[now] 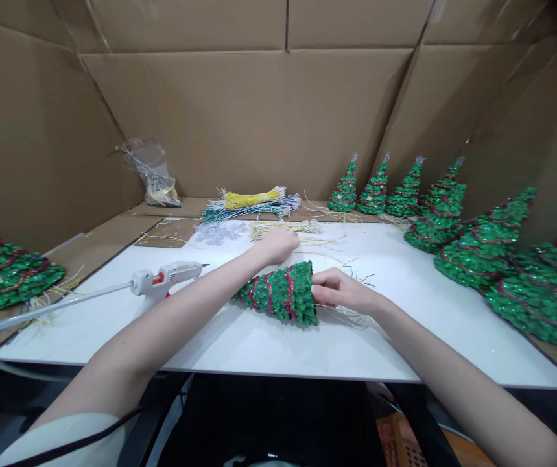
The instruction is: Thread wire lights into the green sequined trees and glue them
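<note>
A small green tinsel Christmas tree (283,295) with red garland lies on its side on the white board, its tip pointing left behind my left forearm. My right hand (343,292) grips the rim of its open base, the fingers partly inside. Thin wires trail from the base below that hand. Reaching across above the tree, my left hand (279,245) is closed at the near side of a loose bunch of yellow wires (302,226). Its fingertips are hidden, so what they hold cannot be made out.
A white glue gun (168,277) with a long glue stick lies left. Behind are yellow wire bundles (253,198), green-and-white bundles (244,211) and clear glittery pieces (220,232). Several finished trees (482,243) line the right; another tree (6,272) lies left. Cardboard walls (239,117) enclose the table.
</note>
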Demonstrator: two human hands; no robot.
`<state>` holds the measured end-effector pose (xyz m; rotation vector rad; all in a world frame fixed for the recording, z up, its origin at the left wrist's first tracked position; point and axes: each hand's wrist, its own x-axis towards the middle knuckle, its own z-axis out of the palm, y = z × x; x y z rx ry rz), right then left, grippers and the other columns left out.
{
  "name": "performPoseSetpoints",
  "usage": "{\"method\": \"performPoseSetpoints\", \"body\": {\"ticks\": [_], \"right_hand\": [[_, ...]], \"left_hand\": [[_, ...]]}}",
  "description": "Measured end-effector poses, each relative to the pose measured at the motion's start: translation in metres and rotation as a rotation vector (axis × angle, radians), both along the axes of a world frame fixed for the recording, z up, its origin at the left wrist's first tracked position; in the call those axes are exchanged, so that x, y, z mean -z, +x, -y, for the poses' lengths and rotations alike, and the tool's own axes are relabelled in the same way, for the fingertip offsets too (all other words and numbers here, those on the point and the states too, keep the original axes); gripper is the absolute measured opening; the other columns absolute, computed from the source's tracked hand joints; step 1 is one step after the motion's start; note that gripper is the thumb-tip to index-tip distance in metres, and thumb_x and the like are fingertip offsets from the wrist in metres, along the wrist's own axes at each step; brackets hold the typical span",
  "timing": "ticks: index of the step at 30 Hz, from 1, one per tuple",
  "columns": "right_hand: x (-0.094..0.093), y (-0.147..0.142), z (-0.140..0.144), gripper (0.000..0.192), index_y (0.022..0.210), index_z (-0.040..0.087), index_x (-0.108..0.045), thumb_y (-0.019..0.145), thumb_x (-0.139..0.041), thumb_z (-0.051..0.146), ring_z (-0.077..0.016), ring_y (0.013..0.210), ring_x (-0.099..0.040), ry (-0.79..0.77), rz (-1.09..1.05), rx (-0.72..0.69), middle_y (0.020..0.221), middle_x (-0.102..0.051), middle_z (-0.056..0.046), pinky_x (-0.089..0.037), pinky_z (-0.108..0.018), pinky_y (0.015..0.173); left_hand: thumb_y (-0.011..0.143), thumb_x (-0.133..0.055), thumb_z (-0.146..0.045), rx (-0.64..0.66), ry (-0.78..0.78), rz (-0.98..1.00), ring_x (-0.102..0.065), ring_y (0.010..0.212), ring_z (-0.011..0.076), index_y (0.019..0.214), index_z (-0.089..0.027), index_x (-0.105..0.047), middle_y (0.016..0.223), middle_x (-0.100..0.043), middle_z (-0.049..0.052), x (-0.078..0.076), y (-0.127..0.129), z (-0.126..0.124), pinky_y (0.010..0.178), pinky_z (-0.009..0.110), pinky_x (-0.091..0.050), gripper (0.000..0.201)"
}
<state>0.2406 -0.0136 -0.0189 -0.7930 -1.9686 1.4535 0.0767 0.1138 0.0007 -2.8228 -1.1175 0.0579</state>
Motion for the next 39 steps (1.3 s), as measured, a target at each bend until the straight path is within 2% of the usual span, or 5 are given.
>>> {"method": "performPoseSetpoints", "body": {"ticks": [7, 11, 14, 26, 39], "right_hand": [[0.001, 0.000, -0.001, 0.052, 0.061, 0.017, -0.043, 0.086, -0.056, 0.060, -0.0067, 0.051, -0.031, 0.016, 0.002, 0.011, 0.055, -0.036, 0.006, -0.021, -0.024, 0.048], [0.001, 0.000, -0.001, 0.053, 0.060, 0.017, -0.045, 0.087, -0.054, 0.061, -0.0074, 0.049, -0.034, 0.034, 0.034, 0.055, 0.054, -0.040, 0.005, -0.024, -0.024, 0.048], [0.003, 0.000, -0.002, 0.055, 0.058, 0.016, -0.046, 0.089, -0.051, 0.061, -0.0077, 0.048, -0.036, 0.044, 0.024, 0.095, 0.053, -0.042, 0.004, -0.026, -0.023, 0.047], [0.007, -0.002, -0.005, 0.054, 0.056, 0.017, -0.048, 0.088, -0.054, 0.060, -0.0084, 0.047, -0.038, -0.019, -0.007, 0.169, 0.051, -0.043, 0.003, -0.027, -0.024, 0.045], [0.005, 0.004, -0.002, 0.044, 0.072, 0.013, -0.064, 0.083, -0.063, 0.055, -0.0087, 0.050, -0.038, -0.024, 0.032, 0.055, 0.057, -0.049, 0.002, -0.030, -0.023, 0.047]], "left_hand": [[0.094, -0.057, -0.034, 0.016, -0.081, 0.226, -0.062, 0.102, 0.0207, 0.119, -0.014, -0.057, 0.119, -0.061, 0.010, -0.017, -0.012, 0.002, 0.087, 0.042, -0.055, 0.032], [0.082, -0.066, -0.022, 0.010, -0.169, 0.526, -0.064, 0.082, 0.0176, 0.085, -0.011, -0.067, 0.087, -0.069, 0.007, -0.035, -0.030, 0.010, 0.075, 0.031, -0.053, 0.011], [0.081, -0.057, -0.019, 0.009, -0.295, 0.776, -0.060, 0.063, 0.0115, 0.082, -0.011, -0.064, 0.075, -0.069, 0.007, -0.042, -0.044, 0.026, 0.059, 0.025, -0.048, 0.011], [0.074, -0.075, -0.021, 0.020, -0.953, 1.302, -0.062, 0.064, 0.0083, 0.082, -0.014, -0.056, 0.075, -0.065, 0.000, -0.025, -0.089, 0.104, 0.059, 0.020, -0.050, 0.022], [0.080, -0.074, -0.021, 0.012, -0.896, 1.411, -0.066, 0.075, 0.0105, 0.089, -0.016, -0.066, 0.083, -0.070, 0.002, -0.022, -0.108, 0.120, 0.068, 0.020, -0.055, 0.013]]}}
